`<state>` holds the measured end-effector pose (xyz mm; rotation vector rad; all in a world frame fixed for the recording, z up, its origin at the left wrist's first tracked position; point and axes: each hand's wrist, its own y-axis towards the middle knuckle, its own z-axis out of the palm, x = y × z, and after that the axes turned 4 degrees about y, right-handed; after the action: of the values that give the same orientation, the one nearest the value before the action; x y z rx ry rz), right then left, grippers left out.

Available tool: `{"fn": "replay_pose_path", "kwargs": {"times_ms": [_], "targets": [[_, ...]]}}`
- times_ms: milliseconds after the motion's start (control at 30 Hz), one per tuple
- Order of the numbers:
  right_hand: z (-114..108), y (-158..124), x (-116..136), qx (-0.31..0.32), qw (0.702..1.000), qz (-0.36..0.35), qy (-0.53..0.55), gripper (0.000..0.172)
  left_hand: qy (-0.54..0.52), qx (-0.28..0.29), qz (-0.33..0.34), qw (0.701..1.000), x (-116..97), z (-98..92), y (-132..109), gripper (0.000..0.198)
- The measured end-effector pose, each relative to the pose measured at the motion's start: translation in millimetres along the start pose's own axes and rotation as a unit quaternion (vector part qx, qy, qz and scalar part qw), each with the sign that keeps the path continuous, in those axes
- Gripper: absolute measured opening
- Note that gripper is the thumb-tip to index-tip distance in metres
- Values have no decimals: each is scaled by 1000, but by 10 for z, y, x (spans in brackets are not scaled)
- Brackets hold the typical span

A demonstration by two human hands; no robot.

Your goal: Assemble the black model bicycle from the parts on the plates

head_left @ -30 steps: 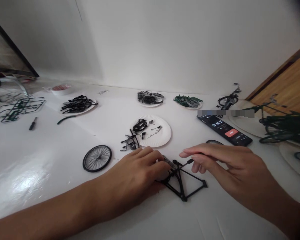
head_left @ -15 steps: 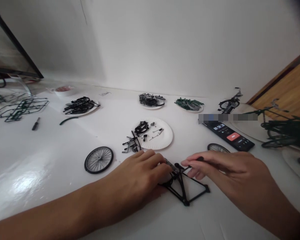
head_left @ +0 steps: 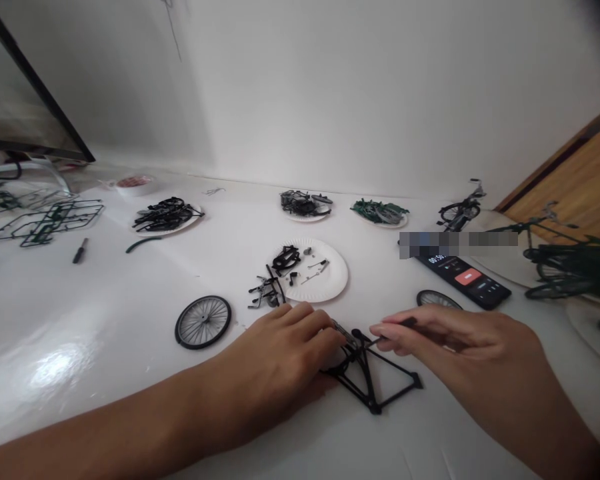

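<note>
My left hand [head_left: 295, 353] is closed on a black model bicycle frame [head_left: 367, 383], which rests low over the white table. My fingers and palm hide the far left end of the frame. Between the thumb and fingers of my right hand [head_left: 460, 353] is a small screwdriver [head_left: 409, 323] with a dark handle. Its thin shaft slants down to the left and reaches the frame near the seat; the tip is hard to make out. A spoked wheel [head_left: 203, 322] lies flat to the left of my left hand. Another wheel [head_left: 437, 299] is partly behind my right hand.
Ahead, a paper plate [head_left: 337, 270] bears small black and grey parts, some over its left edge. Plates of parts [head_left: 167, 217] stand farther back. A phone [head_left: 467, 277] lies right, near assembled model bicycles [head_left: 575, 267]. At left are a second screwdriver [head_left: 81, 251] and green sprues [head_left: 55, 220].
The view has shifted slightly, so the table things appear a little farther right and lower. My right hand still holds the screwdriver at the frame, its handle turned slightly.
</note>
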<state>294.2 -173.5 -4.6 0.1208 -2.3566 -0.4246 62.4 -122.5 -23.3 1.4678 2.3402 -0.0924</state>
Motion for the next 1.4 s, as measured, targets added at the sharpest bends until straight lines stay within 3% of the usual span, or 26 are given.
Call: {"fn": "replay_pose_path", "kwargs": {"times_ms": [300, 467, 633, 733, 900, 1100, 1200, 1400], "targets": [[7, -18, -4, -13, 1000, 1, -19, 17, -1, -3, -2, 1000, -12, 4, -11, 25], [42, -45, -43, -50, 996, -52, -48, 15, 1, -5, -4, 1000, -3, 13, -15, 25], [50, -45, -107, -43, 994, -80, -62, 7, 6, -3, -3, 1000, 7, -11, -21, 28], [43, -35, -125, -41, 992, -98, -72, 20, 2, -1, -4, 1000, 13, -24, -17, 28], [17, -39, -114, -5, 981, -185, -50, 24, 5, -9, 3, 1000, 10, -40, -9, 26], [-4, -72, -108, -9, 983, -154, -102, 17, 11, -7, 5, 1000, 2, -44, -9, 26], [-6, -114, -84, -32, 974, -180, -133, 14, 12, -6, 1, 1000, -4, -38, -4, 26], [-9, -197, -56, -21, 959, -226, -171, 15, 16, 3, -7, 1000, -40, -55, 1, 24]]}}
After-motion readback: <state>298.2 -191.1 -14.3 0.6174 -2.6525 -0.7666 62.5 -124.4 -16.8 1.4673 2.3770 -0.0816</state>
